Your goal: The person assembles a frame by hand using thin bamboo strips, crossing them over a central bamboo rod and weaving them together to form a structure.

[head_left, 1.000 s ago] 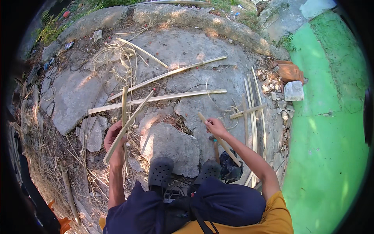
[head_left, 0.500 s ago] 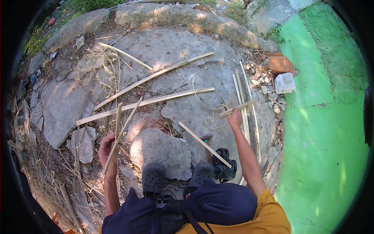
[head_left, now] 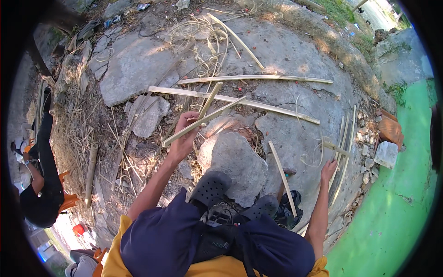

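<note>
My left hand (head_left: 183,138) is closed around split bamboo strips. One strip (head_left: 203,121) slants up to the right across my fingers, and a shorter strip (head_left: 211,98) stands up behind it. At the right, my right hand (head_left: 328,171) has its fingers curled at a row of long thin bamboo strips (head_left: 349,138); what it grips is hidden. Just beyond its fingertips, a short bamboo piece (head_left: 337,148) lies across that row. Two long strips, the nearer one (head_left: 240,102) pale and flat, lie ahead of me. Another strip (head_left: 282,177) lies aslant near my right shoe.
A broken concrete slab (head_left: 233,168) lies before my shoes (head_left: 210,187). Tangled fibre strips (head_left: 198,34) lie at the far side. A tool handle and black plastic bag (head_left: 290,210) sit near my right shoe. Rubble and a white block (head_left: 386,154) edge a green surface (head_left: 392,221). A person (head_left: 44,184) sits at left.
The view has turned left, bringing a seated person into sight. My right hand has let go of the short bamboo piece and moved nearer to me. My left hand still holds its strips.
</note>
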Demonstrator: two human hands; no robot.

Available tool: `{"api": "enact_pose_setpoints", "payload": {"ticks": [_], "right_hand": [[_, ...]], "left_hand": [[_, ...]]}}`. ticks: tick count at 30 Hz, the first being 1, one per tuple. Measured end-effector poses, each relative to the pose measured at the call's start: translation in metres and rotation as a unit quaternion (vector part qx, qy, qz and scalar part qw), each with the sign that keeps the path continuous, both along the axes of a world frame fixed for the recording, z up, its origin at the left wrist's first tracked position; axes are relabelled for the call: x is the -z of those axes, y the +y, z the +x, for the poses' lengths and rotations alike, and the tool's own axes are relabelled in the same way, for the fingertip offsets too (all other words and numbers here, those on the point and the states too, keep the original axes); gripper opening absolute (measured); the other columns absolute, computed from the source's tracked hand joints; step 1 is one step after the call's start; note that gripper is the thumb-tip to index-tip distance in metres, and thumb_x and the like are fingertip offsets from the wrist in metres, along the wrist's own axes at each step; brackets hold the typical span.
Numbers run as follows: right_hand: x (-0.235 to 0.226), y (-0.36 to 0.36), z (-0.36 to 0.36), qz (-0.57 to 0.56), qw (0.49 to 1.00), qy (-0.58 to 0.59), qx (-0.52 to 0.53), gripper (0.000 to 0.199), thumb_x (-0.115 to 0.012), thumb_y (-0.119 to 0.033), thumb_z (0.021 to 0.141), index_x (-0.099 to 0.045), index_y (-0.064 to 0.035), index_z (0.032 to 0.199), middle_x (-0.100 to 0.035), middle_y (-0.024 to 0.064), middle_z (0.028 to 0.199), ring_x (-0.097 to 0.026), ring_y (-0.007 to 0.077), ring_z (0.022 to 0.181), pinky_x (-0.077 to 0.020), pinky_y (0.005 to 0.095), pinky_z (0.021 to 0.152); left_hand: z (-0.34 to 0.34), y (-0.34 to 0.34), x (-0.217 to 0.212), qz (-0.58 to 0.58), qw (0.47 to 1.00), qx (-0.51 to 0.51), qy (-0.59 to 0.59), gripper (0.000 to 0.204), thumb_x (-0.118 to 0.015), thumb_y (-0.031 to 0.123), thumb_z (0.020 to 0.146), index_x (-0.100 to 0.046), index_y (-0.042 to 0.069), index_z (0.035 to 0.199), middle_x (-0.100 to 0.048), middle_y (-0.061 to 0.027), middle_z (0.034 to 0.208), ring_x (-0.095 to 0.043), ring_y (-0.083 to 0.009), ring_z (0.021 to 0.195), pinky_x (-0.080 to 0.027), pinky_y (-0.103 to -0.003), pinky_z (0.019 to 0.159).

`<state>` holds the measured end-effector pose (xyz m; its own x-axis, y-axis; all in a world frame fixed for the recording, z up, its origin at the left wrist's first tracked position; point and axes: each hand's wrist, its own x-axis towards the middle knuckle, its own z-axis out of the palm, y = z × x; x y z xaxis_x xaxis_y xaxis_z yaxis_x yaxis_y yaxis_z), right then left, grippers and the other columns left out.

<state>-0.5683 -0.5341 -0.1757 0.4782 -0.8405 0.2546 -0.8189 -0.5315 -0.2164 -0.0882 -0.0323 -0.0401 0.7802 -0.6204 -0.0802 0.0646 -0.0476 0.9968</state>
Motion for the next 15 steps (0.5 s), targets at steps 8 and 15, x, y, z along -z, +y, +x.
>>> {"api": "enact_pose_setpoints", "payload": {"ticks": [8, 15], "right_hand": [[-0.131, 0.163, 0.151, 0.269, 0.865, -0.423, 0.001, 0.036, -0.044, -0.017, 0.105, -0.05, 0.0002, 0.136, -0.052, 0.0059, 0.093, -0.044, 0.0098, 0.069, -0.0392, 0.0252, 0.061], [-0.16, 0.295, 0.215, 0.326, 0.845, -0.407, -0.121, 0.041, -0.039, -0.015, 0.103, -0.045, 0.0032, 0.14, -0.044, 0.0012, 0.096, -0.041, 0.0075, 0.072, -0.0361, 0.0237, 0.062]], "left_hand": [[-0.003, 0.006, 0.011, 0.009, 0.995, -0.017, -0.099, 0.043, -0.047, -0.01, 0.098, -0.038, 0.006, 0.137, -0.058, -0.0142, 0.118, -0.059, -0.0196, 0.106, -0.047, -0.034, 0.098], [-0.012, -0.033, -0.007, 0.065, 0.982, 0.031, -0.174, 0.065, -0.057, 0.003, 0.098, -0.031, 0.012, 0.156, -0.042, -0.0128, 0.133, -0.048, -0.0231, 0.114, -0.045, -0.039, 0.102]]}}
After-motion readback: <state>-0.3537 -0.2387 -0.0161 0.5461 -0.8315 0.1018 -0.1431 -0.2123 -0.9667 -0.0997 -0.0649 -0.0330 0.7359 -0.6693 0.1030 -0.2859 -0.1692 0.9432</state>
